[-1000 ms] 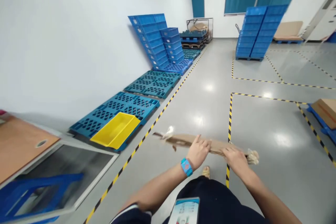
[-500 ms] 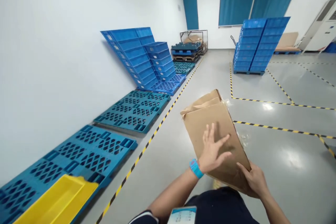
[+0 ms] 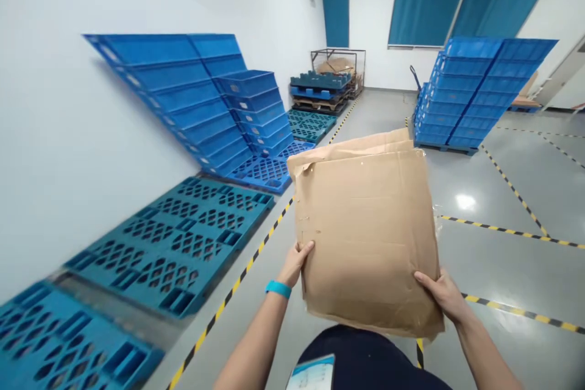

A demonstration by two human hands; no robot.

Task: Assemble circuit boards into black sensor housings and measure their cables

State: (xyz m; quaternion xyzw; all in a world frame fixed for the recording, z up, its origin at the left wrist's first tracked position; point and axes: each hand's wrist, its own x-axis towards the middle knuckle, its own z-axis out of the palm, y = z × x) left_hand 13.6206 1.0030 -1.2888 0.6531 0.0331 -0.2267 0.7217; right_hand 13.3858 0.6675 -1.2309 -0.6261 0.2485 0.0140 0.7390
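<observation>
The flattened cardboard box (image 3: 368,231) is held up flat-on in front of the person, near the middle of the scene, above the grey floor (image 3: 503,244). The left hand (image 3: 296,263) grips its left edge low down, thumb on the near face, forearm reaching up from below. The right hand (image 3: 442,295) clamps the lower right corner, thumb on the near face too. To the left, blue pallets (image 3: 192,231) lie along the wall behind a yellow-black floor line (image 3: 249,265). Far right, stacked blue crates (image 3: 475,91) stand well apart, with open floor between.
</observation>
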